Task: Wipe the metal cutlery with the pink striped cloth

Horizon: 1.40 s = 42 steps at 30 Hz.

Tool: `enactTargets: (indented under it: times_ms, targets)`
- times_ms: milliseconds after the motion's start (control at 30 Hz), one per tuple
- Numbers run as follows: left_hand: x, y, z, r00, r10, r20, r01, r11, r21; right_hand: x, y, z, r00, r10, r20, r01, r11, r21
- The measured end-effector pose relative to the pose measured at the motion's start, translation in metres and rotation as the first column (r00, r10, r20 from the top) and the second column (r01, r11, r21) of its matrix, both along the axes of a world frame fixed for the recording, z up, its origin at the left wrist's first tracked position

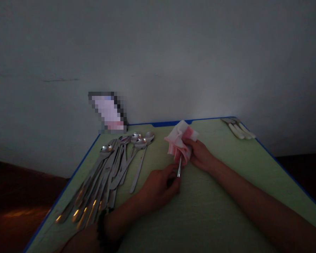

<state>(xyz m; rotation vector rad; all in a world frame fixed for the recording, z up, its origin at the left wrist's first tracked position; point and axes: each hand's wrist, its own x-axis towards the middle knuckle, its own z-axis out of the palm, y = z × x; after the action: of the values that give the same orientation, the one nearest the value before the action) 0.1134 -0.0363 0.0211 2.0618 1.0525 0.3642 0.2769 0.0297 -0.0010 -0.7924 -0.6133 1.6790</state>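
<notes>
My left hand (164, 184) is closed on the handle of a piece of metal cutlery (179, 168). The far end of that cutlery goes into a folded pink and white cloth (181, 138), which hides its head, so I cannot tell its kind. My right hand (201, 154) grips the cloth around it, thumb on top. Left of my hands lies a pile of metal cutlery (105, 179), with several spoons (140, 142) at its far end. One spoon handle (138, 174) lies a little apart on the pile's right side.
Several white-handled pieces of cutlery (237, 130), apparently forks, lie at the table's far right corner. A blurred-out phone-like device (107, 112) leans on the wall (173, 63) at the far left. The pale green table (213, 211) has a blue edge.
</notes>
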Motion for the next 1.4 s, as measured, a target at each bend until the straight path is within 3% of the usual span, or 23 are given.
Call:
enactTargets:
  times_ms: [200, 400, 667, 1000, 1267, 1400]
  targets:
    - [0.0, 0.0001, 0.0013, 1.0, -0.005, 0.011, 0.005, 1.0, 0.0, 0.0011, 0.0041, -0.001, 0.996, -0.034, -0.078, 0.031, 0.999, -0.04]
    - [-0.0007, 0.0, 0.0015, 1.0, 0.001, 0.03, 0.0, 1.0, -0.007, 0.0034, 0.0065, 0.001, 0.984, 0.036, -0.176, -0.033, 0.999, 0.016]
    - [-0.0008, 0.0, 0.0009, 0.999, 0.051, -0.01, -0.051, 0.996, 0.072, 0.006, 0.0029, 0.0005, 0.974, 0.207, -0.097, -0.202, 0.978, 0.056]
    - [-0.0027, 0.0002, 0.0043, 0.991, 0.135, -0.001, -0.135, 0.991, -0.003, 0.001, 0.004, 0.0, 0.986, -0.057, -0.156, 0.051, 0.998, -0.041]
    - [-0.0032, 0.0009, 0.0012, 0.993, 0.116, 0.013, -0.116, 0.993, 0.01, 0.0008, 0.0051, -0.0016, 0.987, -0.082, -0.137, 0.076, 0.996, -0.051]
    - [-0.0037, 0.0031, -0.0002, 0.987, 0.114, 0.112, -0.118, 0.993, 0.028, 0.001, 0.0035, 0.0037, 0.981, -0.004, -0.193, 0.0, 1.0, -0.022]
